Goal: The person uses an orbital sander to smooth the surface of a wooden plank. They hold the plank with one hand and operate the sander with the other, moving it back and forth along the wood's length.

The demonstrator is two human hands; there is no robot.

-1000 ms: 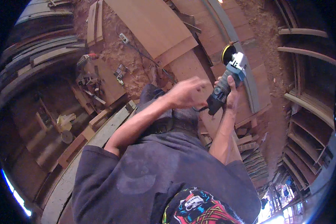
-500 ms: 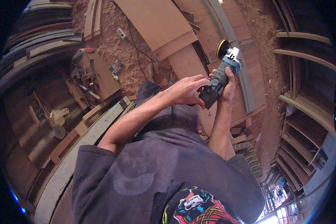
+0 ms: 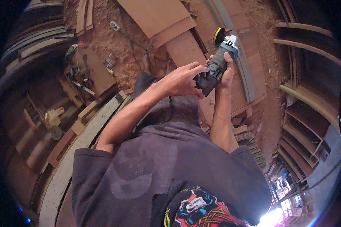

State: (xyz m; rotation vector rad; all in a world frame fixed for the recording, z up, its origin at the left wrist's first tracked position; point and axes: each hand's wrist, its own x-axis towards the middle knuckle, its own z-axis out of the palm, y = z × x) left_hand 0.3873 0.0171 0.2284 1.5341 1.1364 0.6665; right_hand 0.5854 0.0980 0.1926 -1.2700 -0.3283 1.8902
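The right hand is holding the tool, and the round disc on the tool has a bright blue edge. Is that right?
Not quite: the edge of the disc is yellow, not blue, as the head view shows. The right hand is indeed holding the tool.

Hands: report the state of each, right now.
Left hand: partly curled at the rear of the grinder; grip cannot be told.
Right hand: closed, holding the grinder.
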